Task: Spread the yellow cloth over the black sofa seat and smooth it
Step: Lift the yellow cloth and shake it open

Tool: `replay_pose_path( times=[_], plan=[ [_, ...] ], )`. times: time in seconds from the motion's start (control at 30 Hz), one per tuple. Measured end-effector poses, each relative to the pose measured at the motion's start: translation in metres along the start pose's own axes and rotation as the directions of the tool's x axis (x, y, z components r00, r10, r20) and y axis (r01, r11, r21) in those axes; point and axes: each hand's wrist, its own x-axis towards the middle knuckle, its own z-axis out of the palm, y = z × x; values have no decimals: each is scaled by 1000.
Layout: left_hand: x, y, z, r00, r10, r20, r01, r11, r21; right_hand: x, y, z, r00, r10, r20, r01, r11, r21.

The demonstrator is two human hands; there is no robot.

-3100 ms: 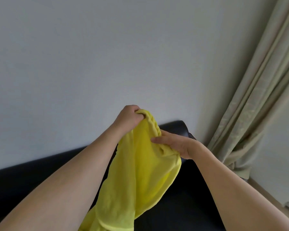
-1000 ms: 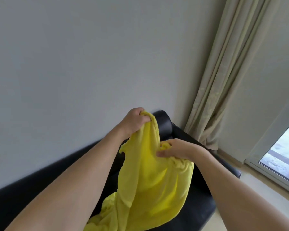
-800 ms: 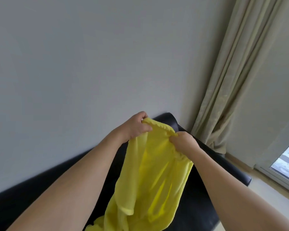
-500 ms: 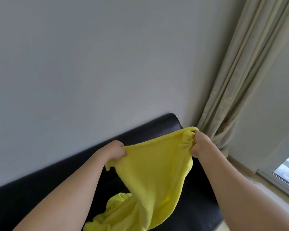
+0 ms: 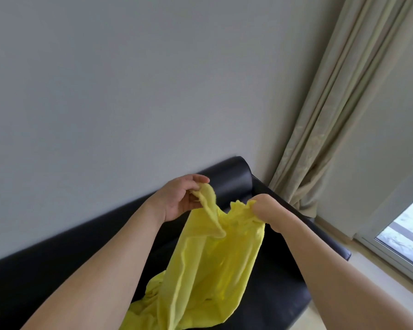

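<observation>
The yellow cloth [image 5: 208, 265] hangs in loose folds above the black sofa [image 5: 270, 289], its lower end bunched on the seat. My left hand [image 5: 181, 198] is turned palm toward me and pinches one part of the cloth's top edge between thumb and fingers. My right hand [image 5: 267, 209] grips a gathered part of the same edge in a closed fist, a short way to the right. The top edge sags between the two hands. The cloth covers the middle of the seat.
A grey wall [image 5: 129, 91] rises behind the sofa backrest [image 5: 229, 172]. Beige curtains [image 5: 320, 120] hang at the sofa's right end. A window frame [image 5: 396, 248] and pale floor [image 5: 367, 277] lie at the lower right.
My hands have come back together after holding the top edge stretched wide. The edge now sags between them. My left hand has risen and turned palm toward me.
</observation>
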Motion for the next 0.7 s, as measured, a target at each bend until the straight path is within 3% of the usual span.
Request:
replay_pose_path(
  times=[0.07, 0.1, 0.2, 0.27, 0.33, 0.37, 0.4, 0.47, 0.6, 0.7],
  plan=[
    [1, -4, 1, 1000, -10, 17, 8, 994, 110, -3, 6, -2, 997, -53, -63, 28, 939, -343],
    [2, -7, 1, 1000, -2, 0, 2, 978, 210, -4, 9, -2, 993, -71, -90, 29, 913, -407],
    [5, -16, 4, 991, 118, -69, -59, 828, 557, -8, 14, -3, 990, -61, -125, 2, 904, -429],
    [10, -22, 3, 977, 188, -98, -75, 739, 670, -8, 13, -5, 997, -38, -65, 11, 925, -379],
    [13, -25, 1, 967, 215, -139, -53, 698, 714, -7, 11, -5, 999, 6, -37, -12, 984, -179],
    [14, -25, -1, 964, 227, -141, -56, 687, 724, -8, 10, -7, 999, 49, -13, -48, 998, 33],
    [13, -23, -1, 960, 247, -134, -72, 677, 733, -10, 8, -10, 996, 84, 38, -91, 957, 276],
    [9, -16, -1, 951, 291, -107, -136, 704, 697, -18, 3, -17, 985, 85, 151, -162, 762, 627],
    [-1, -3, -4, 966, 259, 18, -246, 894, 373, -22, -6, -25, 987, 11, 158, -139, 540, 830],
    [7, -8, -3, 988, 84, 129, -139, 843, 520, -24, -16, -27, 989, -69, 134, -77, 534, 842]
  ],
)
